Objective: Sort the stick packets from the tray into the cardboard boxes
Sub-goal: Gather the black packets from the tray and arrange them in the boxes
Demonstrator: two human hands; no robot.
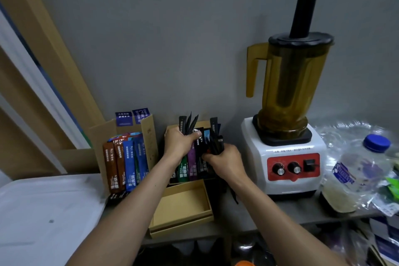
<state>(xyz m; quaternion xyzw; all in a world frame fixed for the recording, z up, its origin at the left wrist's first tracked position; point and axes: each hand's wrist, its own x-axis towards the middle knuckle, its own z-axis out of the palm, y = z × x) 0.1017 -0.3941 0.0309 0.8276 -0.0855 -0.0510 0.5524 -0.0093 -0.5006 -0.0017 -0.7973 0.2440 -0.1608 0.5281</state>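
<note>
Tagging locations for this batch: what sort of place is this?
Likely a café or pantry drink-prep counter: a blender, cardboard boxes of coffee stick packets, and a blue-capped bottle.

Grey counter (302, 208) ran across the lower frame. Lower left, a white tray (43, 211). Just right of it stood a tall cardboard box (149, 134), with dark stick packets (116, 197) flat at its foot. At centre, a second cardboard box (204, 125) stood behind a shallow open box (183, 203). At right, a white blender (287, 157). Far right, a blue-capped bottle (356, 170) amid clear plastic wrap (336, 131).
</note>
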